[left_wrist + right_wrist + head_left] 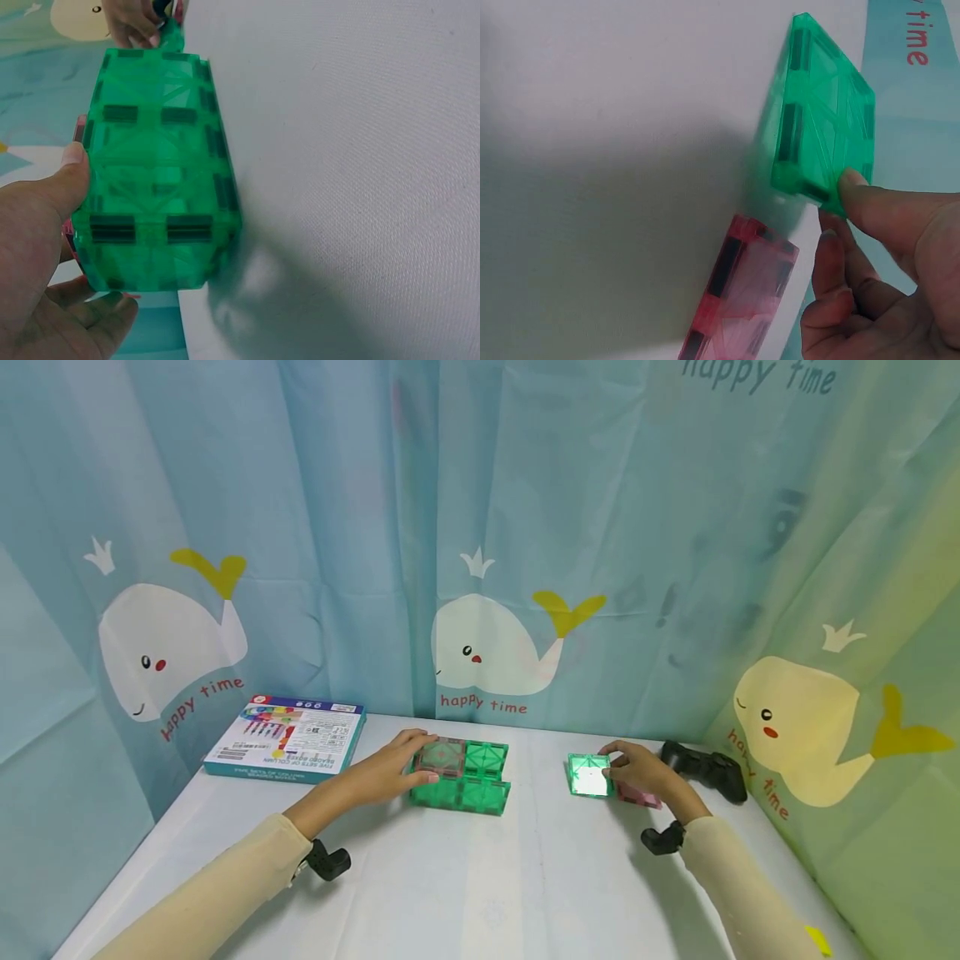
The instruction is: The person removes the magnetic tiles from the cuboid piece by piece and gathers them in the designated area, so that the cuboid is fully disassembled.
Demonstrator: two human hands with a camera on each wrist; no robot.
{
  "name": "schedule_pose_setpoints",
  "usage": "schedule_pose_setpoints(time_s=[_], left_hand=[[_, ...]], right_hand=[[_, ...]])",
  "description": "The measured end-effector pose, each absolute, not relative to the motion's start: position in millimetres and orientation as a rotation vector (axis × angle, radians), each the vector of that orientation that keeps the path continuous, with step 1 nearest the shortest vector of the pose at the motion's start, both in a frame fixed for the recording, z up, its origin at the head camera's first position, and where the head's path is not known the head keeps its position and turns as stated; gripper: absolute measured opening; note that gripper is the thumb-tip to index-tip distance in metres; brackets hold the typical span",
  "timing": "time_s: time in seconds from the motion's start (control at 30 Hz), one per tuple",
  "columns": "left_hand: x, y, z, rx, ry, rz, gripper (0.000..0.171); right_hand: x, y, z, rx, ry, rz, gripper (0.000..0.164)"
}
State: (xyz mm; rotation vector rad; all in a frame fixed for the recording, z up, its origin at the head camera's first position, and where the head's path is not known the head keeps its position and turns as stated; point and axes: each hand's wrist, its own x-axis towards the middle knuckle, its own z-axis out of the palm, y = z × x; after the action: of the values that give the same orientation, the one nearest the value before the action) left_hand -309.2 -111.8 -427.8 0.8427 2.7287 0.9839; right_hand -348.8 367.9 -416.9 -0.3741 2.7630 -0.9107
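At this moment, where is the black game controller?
In the head view, the black game controller lies on the right side of the white table, just right of the right hand and near the curtain.

Head view from above the near side of the white table (495,893), facing forward and down toward the curtain (360,485), widest and farthest, left wrist view close beside the green block (154,165), right hand (133,22) distant at top, right wrist view close to the green tile (829,112), block shared by head and left wrist, tile by head and right wrist.
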Motion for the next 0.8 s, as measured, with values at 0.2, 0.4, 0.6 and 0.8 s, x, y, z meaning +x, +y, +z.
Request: schedule_pose_setpoints(time_s=[0.2, 0.4, 0.6, 0.8], left_hand=[[-310, -111, -428, 0.842, 2.73, 0.974, 0.078], [-311, -111, -428, 0.839, 2.73, 0.964, 0.078], [-311, -111, -428, 0.854, 2.728, 0.969, 0.078], [-310, -110, -428, 0.852, 2.731, 0.975, 0.078]], right_hand=[[-353, 365, -421, -0.335, 2.791, -0.825, 0.036], [-353, 358, -423, -0.3, 2.808, -0.788, 0.036], [-354, 353, -426, -0.255, 2.832, -0.696, 0.032], [-356, 355, -432, -0.262, 2.86, -0.666, 0.031]])
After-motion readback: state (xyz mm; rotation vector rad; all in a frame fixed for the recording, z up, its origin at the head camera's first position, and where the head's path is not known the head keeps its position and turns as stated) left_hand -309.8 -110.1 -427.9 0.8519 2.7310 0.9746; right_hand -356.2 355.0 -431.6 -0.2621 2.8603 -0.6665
